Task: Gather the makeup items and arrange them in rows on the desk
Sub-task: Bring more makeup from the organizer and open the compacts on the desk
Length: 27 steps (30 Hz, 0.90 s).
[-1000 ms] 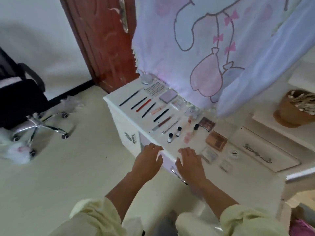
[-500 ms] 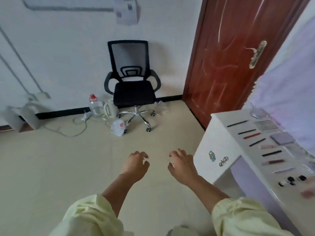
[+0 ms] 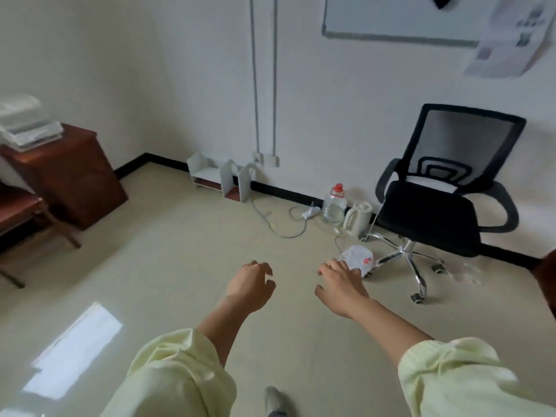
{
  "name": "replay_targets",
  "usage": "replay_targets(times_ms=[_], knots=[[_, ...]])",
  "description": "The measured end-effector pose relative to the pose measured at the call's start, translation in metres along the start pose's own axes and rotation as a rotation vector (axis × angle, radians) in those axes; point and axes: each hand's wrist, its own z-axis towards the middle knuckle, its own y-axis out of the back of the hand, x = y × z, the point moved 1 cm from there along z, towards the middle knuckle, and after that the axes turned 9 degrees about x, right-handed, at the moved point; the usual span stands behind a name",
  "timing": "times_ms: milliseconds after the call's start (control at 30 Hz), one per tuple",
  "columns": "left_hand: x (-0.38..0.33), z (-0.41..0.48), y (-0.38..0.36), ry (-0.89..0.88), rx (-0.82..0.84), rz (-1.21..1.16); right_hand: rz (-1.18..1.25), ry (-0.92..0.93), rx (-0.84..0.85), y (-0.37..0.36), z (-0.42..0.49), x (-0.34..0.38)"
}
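The desk and the makeup items are out of view. My left hand point(image 3: 251, 285) hangs in the air over the pale floor, fingers loosely curled, holding nothing. My right hand point(image 3: 341, 285) floats beside it to the right, also loosely curled and holding nothing. Both arms wear pale yellow sleeves.
A black office chair point(image 3: 433, 212) on a chrome wheeled base stands at the right by the wall. A white plastic bag point(image 3: 358, 261), a water bottle point(image 3: 334, 204), a white kettle point(image 3: 358, 218) and cables lie near it. A brown wooden cabinet point(image 3: 66, 173) stands at the left, a small white shelf point(image 3: 222, 179) by the wall.
My view has swung left, away from the white desk with its rows of makeup, which has left the frame. Both hands came off the desk edge and now hang over the floor.
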Motion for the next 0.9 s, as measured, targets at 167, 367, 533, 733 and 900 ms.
replay_targets(times_ms=[167, 367, 533, 733, 900], knots=[[0.089, 0.073, 0.075, 0.15, -0.048, -0.012, -0.026, 0.13, 0.067, 0.038, 0.134, 0.092], [0.196, 0.133, 0.166, 0.304, -0.142, -0.059, -0.098, 0.303, 0.112, 0.079, 0.262, 0.219], [0.298, 0.181, 0.241, 0.393, -0.183, -0.045, -0.179, 0.416, 0.119, 0.099, 0.364, 0.336], [0.444, 0.232, 0.352, 0.45, -0.184, 0.018, -0.251, 0.47, 0.116, 0.119, 0.484, 0.492], [0.542, 0.26, 0.467, 0.53, -0.281, 0.052, -0.229, 0.516, 0.082, 0.161, 0.565, 0.611]])
